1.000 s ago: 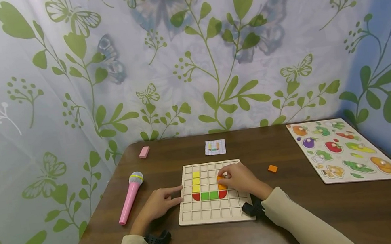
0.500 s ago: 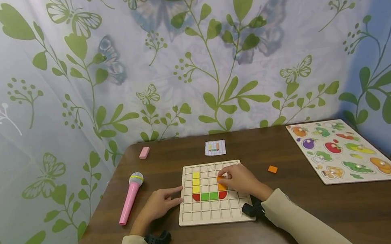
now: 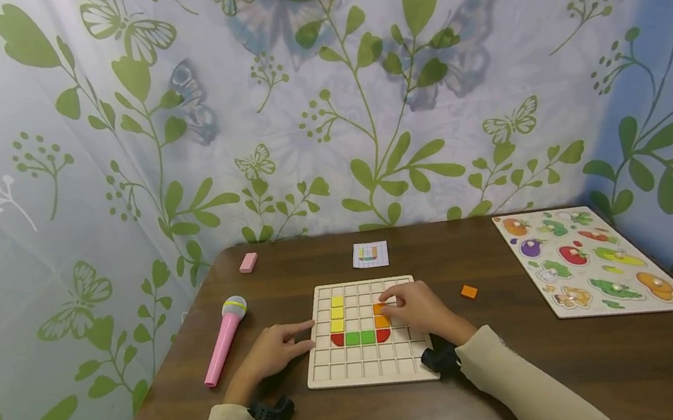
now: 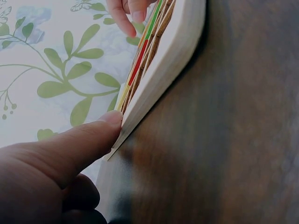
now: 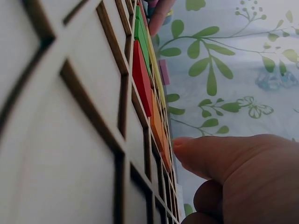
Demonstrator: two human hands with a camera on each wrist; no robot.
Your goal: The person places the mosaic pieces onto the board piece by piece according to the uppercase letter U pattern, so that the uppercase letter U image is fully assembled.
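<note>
A cream wooden grid board [image 3: 356,371] lies on the table with coloured tiles in a U shape. Three yellow tiles [image 3: 337,313] form its left side, green tiles [image 3: 360,337] its base, and rounded red tiles [image 3: 383,335] its corners. On the right side sit two orange tiles [image 3: 382,321]. My right hand [image 3: 416,308] hovers right beside these, fingers bent and nothing between them; in the right wrist view its thumb [image 5: 201,151] is slightly apart from the orange pieces. My left hand [image 3: 271,352] touches the board's left edge with its thumb and index finger extended.
A loose orange tile [image 3: 469,291] lies right of the board. Behind the board is a small picture card [image 3: 370,254] of a U pattern. A pink toy microphone [image 3: 225,339] and pink block [image 3: 248,263] lie left; a vegetable peg puzzle [image 3: 584,272] lies right.
My right hand has shifted slightly right and let go of the orange tile, so more of the orange tiles shows. The left hand has stayed at the board's edge.
</note>
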